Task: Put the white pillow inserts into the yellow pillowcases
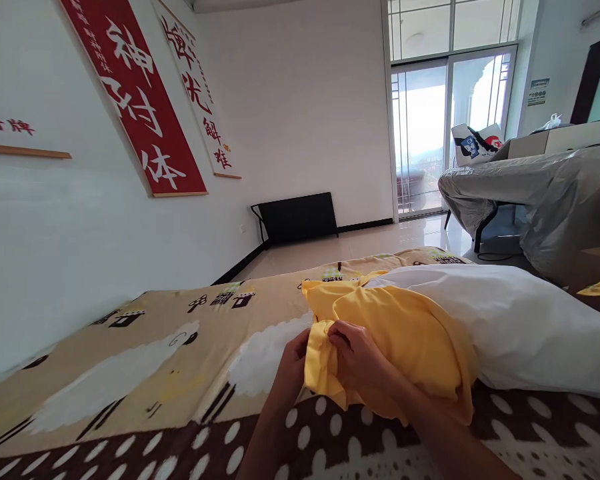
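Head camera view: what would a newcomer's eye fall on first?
Probably the bright yellow cloth, low and right of centre, at the left end of a plump white pillow, held by the left hand and right hand. Next, the tall red hanging scroll with white characters at upper left, then the beige blanket with white sheep figures spread below.

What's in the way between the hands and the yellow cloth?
Nothing visible: the right hand pinches the yellow cloth, and the left hand is right at its edge, partly hidden. The white pillow is off to the right, not between them.
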The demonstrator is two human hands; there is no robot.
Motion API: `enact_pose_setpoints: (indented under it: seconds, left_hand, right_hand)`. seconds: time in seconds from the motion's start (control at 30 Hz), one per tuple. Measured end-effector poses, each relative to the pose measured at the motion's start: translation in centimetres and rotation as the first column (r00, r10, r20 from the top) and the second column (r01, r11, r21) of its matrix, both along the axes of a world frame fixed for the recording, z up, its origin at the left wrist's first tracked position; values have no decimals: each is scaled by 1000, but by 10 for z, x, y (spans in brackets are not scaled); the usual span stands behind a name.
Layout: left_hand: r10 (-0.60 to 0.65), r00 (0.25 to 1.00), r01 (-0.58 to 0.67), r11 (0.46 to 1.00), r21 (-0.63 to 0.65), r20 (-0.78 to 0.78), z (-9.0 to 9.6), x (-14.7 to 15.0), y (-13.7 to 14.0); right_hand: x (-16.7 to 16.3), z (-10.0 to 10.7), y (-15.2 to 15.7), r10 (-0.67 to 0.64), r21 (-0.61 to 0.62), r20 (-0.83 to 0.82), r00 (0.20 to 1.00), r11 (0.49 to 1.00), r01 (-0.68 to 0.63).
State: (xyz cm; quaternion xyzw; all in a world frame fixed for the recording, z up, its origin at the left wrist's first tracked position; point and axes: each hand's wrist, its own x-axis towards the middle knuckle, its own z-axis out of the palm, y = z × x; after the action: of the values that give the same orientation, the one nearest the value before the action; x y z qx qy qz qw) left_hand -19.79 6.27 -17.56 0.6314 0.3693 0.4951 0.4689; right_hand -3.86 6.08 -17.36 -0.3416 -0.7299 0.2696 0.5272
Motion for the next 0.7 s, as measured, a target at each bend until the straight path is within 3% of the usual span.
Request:
enact_pose_setpoints:
  seconds: [0.17, 0.4, 0.53, 0.7]
  left_hand:
    - [131, 991, -130, 991, 35, -15, -1, 2, 5]
    - [30, 999, -30, 1000, -11, 12, -6, -3, 7]
    - [45, 997, -44, 999, -25, 58, -7, -4, 9]
    - [116, 993, -116, 993, -7, -19, -3, -1, 7]
  right_hand:
    - [-1, -5, 2, -23, -13, 31, 999, 1000, 24]
    - [-2, -7, 1, -15, -11, 51, 999, 1000, 16]
    - [-2, -5, -2, 3, -18, 48, 999, 1000, -2]
    - [-1, -2, -4, 15, -16, 61, 998, 1000, -14]
